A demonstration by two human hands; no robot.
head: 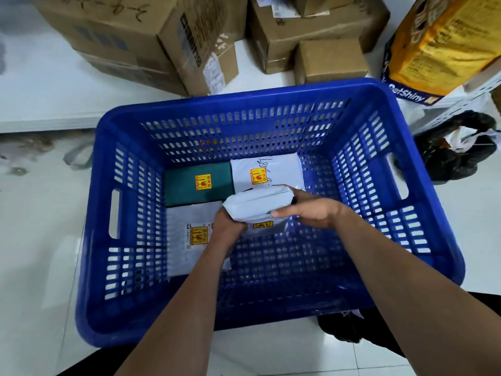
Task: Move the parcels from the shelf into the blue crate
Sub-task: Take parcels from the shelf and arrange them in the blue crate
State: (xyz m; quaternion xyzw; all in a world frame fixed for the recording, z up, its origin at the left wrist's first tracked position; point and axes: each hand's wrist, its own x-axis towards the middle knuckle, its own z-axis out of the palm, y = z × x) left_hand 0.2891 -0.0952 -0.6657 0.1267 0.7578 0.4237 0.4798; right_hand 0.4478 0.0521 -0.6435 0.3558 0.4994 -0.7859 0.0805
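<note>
A blue slatted crate (113,308) stands on the floor below me. Inside it lie a dark green box (187,185) with a yellow sticker, a white parcel (282,169) at the back right, and another white parcel (181,240) at the front left. Both my hands reach down into the crate and hold a white soft parcel (257,204) just above its floor. My left hand (227,232) grips the parcel's left end; my right hand (309,210) grips its right end. A yellow sticker shows on the parcel's underside.
Brown cardboard boxes (151,42) are stacked on the low white shelf (54,104) behind the crate. More boxes (325,36) stand at the back centre. A yellow pet-food bag (439,47) leans at the right, with black bags (455,150) below it.
</note>
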